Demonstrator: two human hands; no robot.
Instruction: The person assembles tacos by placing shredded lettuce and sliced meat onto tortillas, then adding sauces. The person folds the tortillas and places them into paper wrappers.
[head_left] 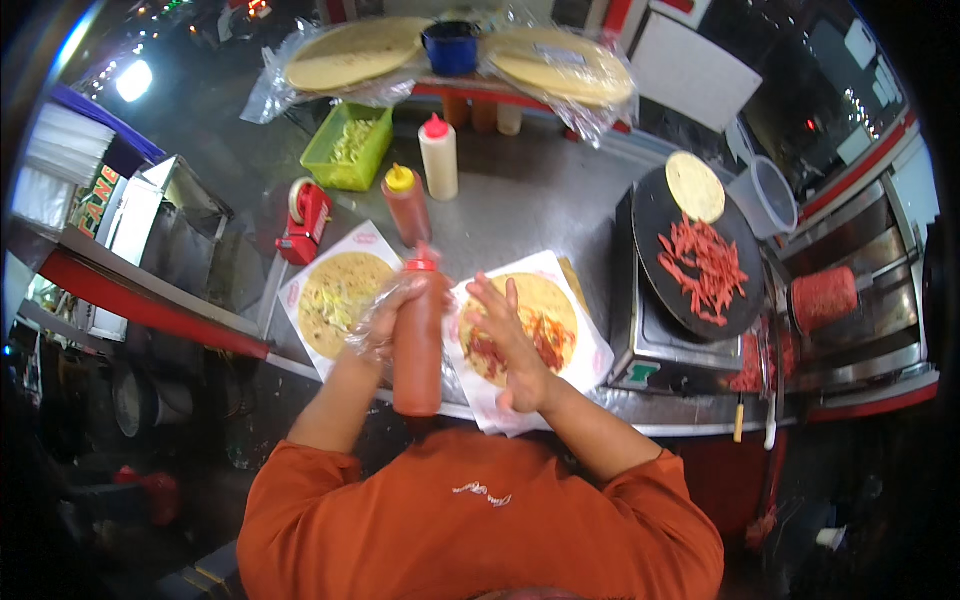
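My left hand (385, 318), in a clear plastic glove, is wrapped round a squeeze bottle (418, 350) of orange-red sauce with a red cap. The bottle stands upright in front of me. Bare and with its fingers apart, my right hand (512, 345) hovers over the right flatbread (530, 287), holding nothing. That flatbread lies on white paper (594, 350) and carries strips of meat (550, 340) with sauce. Beyond my left hand, the left flatbread (345, 272) lies on its own paper, topped with shredded lettuce (335, 310).
A round black griddle (690, 300) at the right holds reddish meat strips (705, 265) and a flatbread (695, 187). Behind stand a yellow-capped bottle (407, 210), a white bottle (440, 165), a green lettuce tub (345, 175) and a red tape dispenser (308, 225). A knife (770, 400) lies at the right edge.
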